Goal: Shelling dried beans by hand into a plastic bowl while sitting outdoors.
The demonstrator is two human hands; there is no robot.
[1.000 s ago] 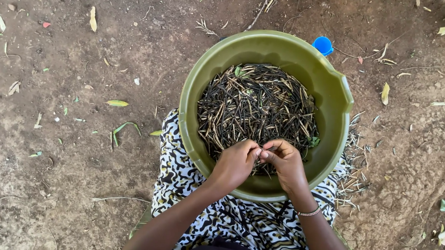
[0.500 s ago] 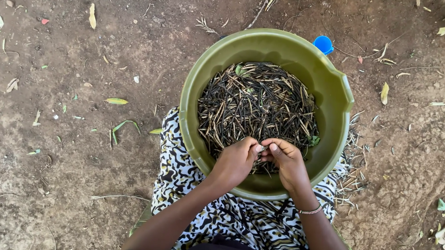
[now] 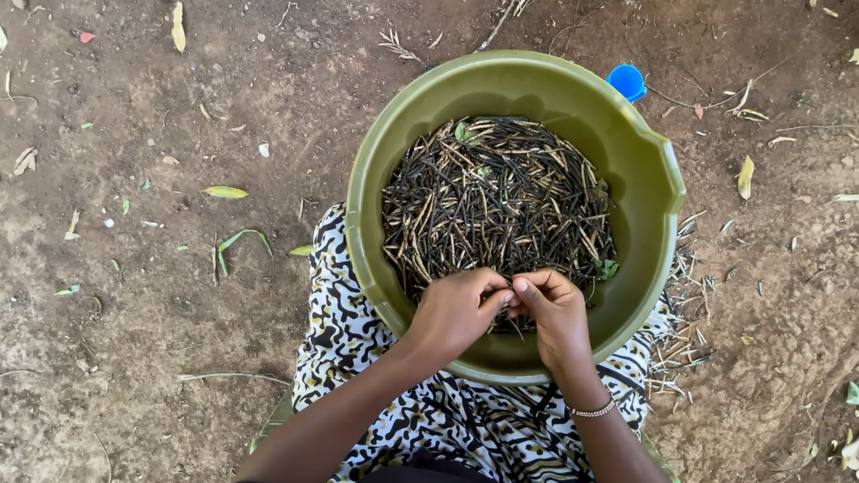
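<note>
Over my lap, on the black-and-white patterned cloth (image 3: 366, 364), sits the olive-green plastic basin (image 3: 644, 183), and inside it lies a heap of thin dark dried pods (image 3: 499, 196) with a few paler ones and a green leaf mixed in. My left hand (image 3: 455, 315) and right hand (image 3: 557, 310) meet at the near edge of the heap, fingertips together and pinched on what looks like a single pod between them, though it is too small and hidden by my fingers to be sure. I judge this to be the splitting of one pod, the two hands pulling against each other; the move that follows calls for a small twist and a steady pinch, then a reach back into the heap just ahead of my knuckles. A beaded bracelet (image 3: 591, 410) circles my right wrist. Around the basin is bare brown dirt ground (image 3: 106, 353) strewn with dry leaves and twigs. A scatter of pale emptied husks (image 3: 686, 330) lies just to the right of the basin, beside the cloth. A small blue cap (image 3: 628, 81) rests on the ground touching or just behind the far rim. Nothing blocks my hands; only the tangle of the heap itself makes one pod hard to pick out.
</note>
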